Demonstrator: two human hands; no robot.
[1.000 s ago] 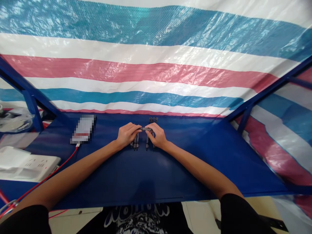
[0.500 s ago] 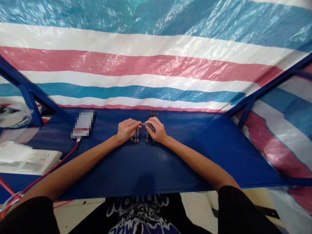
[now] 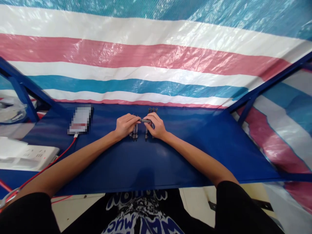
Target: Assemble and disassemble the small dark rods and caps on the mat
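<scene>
My left hand (image 3: pixel 124 125) and my right hand (image 3: pixel 156 125) meet over the middle of a blue table (image 3: pixel 151 159). Between their fingertips they pinch a short dark pen-like stick (image 3: pixel 145 121) held sideways. Under the hands lie several more dark sticks (image 3: pixel 135 136) in two small groups, pointing away from me; the tips of the right group (image 3: pixel 152 110) show beyond my right hand. Both hands have their fingers curled closed on the held stick.
A phone (image 3: pixel 80 119) with a red cable (image 3: pixel 60 155) lies on the table's left. A white power strip (image 3: pixel 29 157) sits at the far left. A striped plastic tarp (image 3: pixel 156 65) hangs behind, blue frame bars (image 3: pixel 263 87) at both sides.
The hands keep the same hold on the stick. Only the view has tilted, so everything sits slightly higher in the picture.
</scene>
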